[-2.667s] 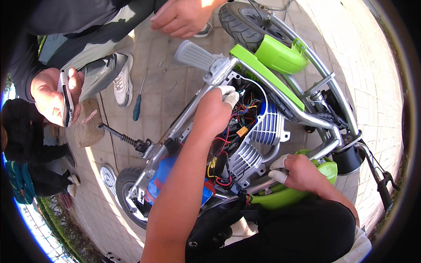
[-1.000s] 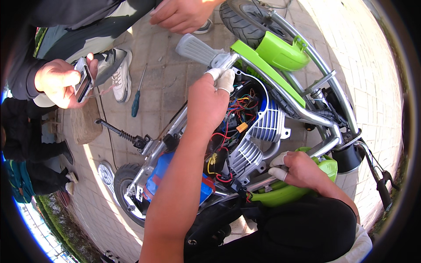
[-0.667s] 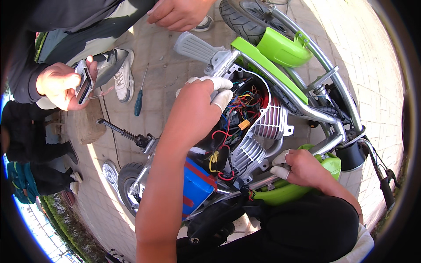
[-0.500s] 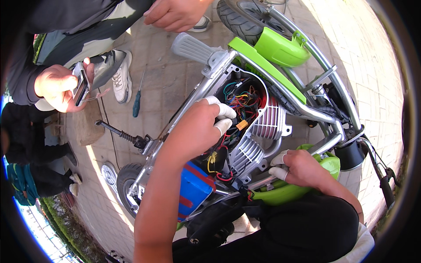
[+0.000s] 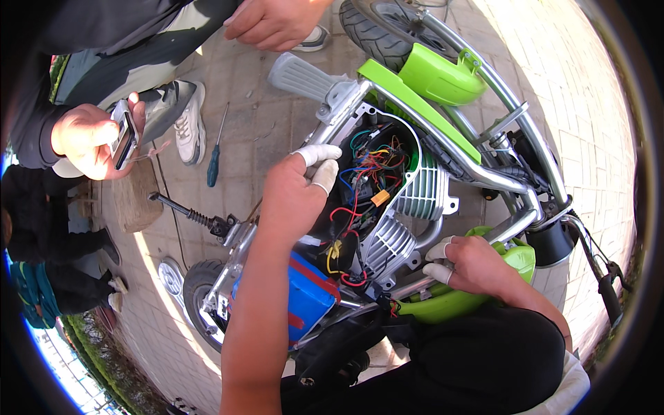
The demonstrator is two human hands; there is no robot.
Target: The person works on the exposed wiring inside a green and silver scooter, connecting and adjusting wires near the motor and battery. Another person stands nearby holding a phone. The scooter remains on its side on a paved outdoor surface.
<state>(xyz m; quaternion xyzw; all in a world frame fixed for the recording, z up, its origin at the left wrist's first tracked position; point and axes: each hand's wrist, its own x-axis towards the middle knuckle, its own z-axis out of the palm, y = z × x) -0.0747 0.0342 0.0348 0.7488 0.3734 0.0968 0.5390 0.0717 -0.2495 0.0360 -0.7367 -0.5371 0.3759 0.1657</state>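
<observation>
A small green motorbike frame lies before me with an open engine-shaped housing (image 5: pixel 411 238), packed with coloured wires (image 5: pixel 380 162). My left hand (image 5: pixel 301 190) hovers at the housing's left edge, beside the silver frame rail. White covers wrap its fingertips; the fingers are loosely bent and partly apart, with nothing visible in them. My right hand (image 5: pixel 477 263), also with white fingertip covers, is closed around the lower silver frame tube (image 5: pixel 501 232) above a green body panel (image 5: pixel 443 304). A yellow connector (image 5: pixel 380 198) lies among the wires. Below them sits a blue battery pack (image 5: pixel 311 294) with red tape.
A screwdriver (image 5: pixel 216 155) lies on the paving beyond the frame. At upper left another person holds a phone (image 5: pixel 124 138), their other hand (image 5: pixel 277 21) near the footrest (image 5: pixel 304 76). Wheels, a shock absorber (image 5: pixel 190 209) and handlebar (image 5: pixel 605 277) stick out around the frame.
My left hand has drawn back leftward from the wires to the housing's edge, and its fingers have loosened, uncovering more wiring. The right hand stays put. The ribbed housing's tint turned from reddish to greenish.
</observation>
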